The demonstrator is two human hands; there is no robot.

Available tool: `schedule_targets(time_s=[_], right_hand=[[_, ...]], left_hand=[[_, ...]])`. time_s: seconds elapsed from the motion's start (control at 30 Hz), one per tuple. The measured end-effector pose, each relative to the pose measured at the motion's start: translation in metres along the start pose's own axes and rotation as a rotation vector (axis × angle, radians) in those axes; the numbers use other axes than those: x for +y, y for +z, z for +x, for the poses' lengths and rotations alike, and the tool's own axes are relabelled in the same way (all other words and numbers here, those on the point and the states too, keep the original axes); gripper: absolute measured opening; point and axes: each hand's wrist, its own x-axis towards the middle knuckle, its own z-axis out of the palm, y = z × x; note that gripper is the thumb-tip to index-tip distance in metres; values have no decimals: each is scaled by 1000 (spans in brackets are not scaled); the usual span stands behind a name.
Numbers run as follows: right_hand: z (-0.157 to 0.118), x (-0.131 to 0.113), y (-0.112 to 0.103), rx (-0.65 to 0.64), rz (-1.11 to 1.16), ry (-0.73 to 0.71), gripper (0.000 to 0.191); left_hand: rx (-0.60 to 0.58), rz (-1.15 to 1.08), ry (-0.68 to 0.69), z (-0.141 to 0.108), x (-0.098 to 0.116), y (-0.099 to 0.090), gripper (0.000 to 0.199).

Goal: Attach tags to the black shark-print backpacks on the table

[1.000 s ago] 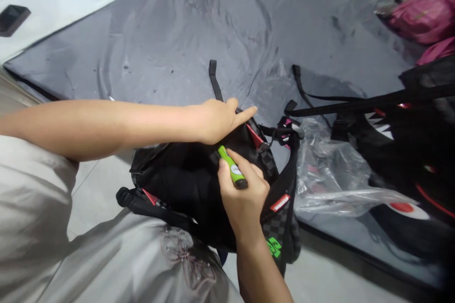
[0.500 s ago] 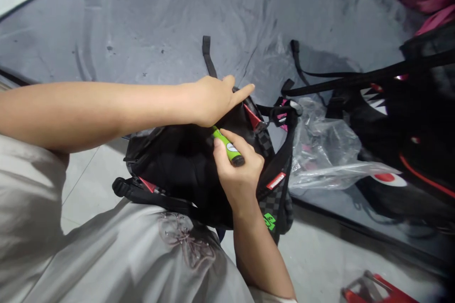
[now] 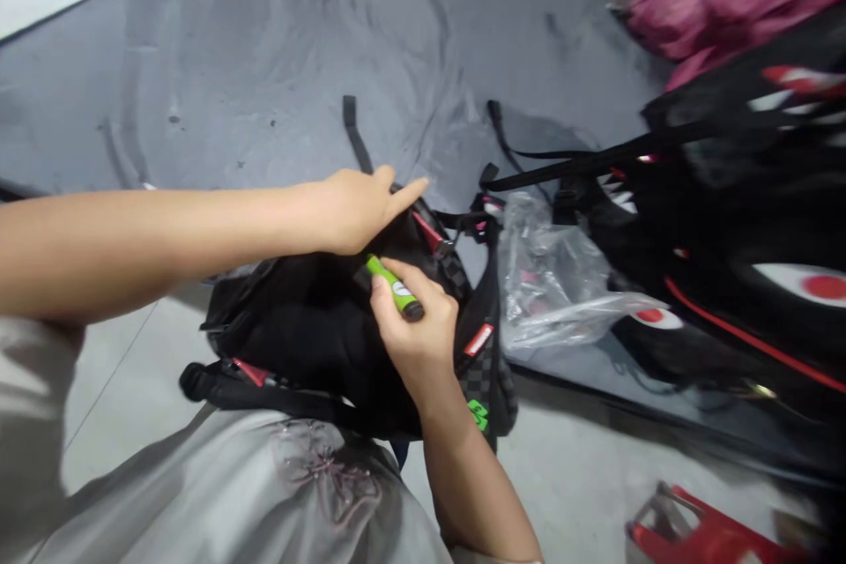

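Note:
A black backpack [image 3: 297, 317] with dark checkered sides lies across my lap and against the table edge. My left hand [image 3: 360, 207] reaches over its far side, shut on the backpack fabric. One finger sticks out to the right, while the thumb and the other fingertips are hidden. Close below it, my right hand [image 3: 423, 322] is wrapped round a thick green marker-like tool [image 3: 389, 286] with a black end and a white oval label. The tool's far end points up-left at the backpack, near the underside of my left hand. Its tip is hard to make out.
A crumpled clear plastic bag [image 3: 548, 273] lies right of the backpack. Beyond it sit black bags [image 3: 727, 229] with printed eyes and teeth, and pink fabric [image 3: 714, 0]. A grey sheet covers the table [image 3: 231, 62]. A red stool-like object [image 3: 701, 520] stands lower right.
My view has swung to the right, so the hands and backpack appear further left and slightly lower. Both hands keep nearly the same pose, and the green tool stays in my right hand.

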Motion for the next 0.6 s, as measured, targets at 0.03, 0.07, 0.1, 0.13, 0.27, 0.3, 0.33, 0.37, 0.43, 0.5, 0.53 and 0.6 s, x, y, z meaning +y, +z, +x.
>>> schedule_targets(time_s=[0.03,0.07,0.1,0.13,0.27,0.3,0.33,0.37,0.43,0.5,0.53,0.6], right_hand=[[-1,-5,-11,-28,1,-8,17],[-2,-10,-25,-49,18,-24,16],[-2,-13,-41,-36,49,-47,16],[0,-13,-56,38,82,-78,18],[39,34,-105,638,-87,-139,19],[56,55,-109,626,-217,-95,17],[73,78,-110,456,-379,-21,18],[90,100,-107,272,-514,67,21],[117,137,-96,-63,-701,272,38],[136,162,-82,-229,-788,417,56],[142,170,-76,-255,-802,460,61],[151,180,-68,-258,-793,500,65]], left_hand=[[-10,20,0,-1,0,-1,97],[-19,40,4,-2,0,-3,96],[-27,58,9,-3,0,-4,96],[-36,76,11,-3,0,-4,96],[-73,138,-1,-2,1,-5,97],[-73,151,0,-2,2,-5,97],[-68,162,4,-2,1,-4,97],[-60,173,9,-1,1,-3,97],[-48,195,13,-1,1,-1,97],[-42,212,12,-1,0,0,96],[-41,217,7,-1,0,0,96],[-46,220,-5,-1,1,0,96]])
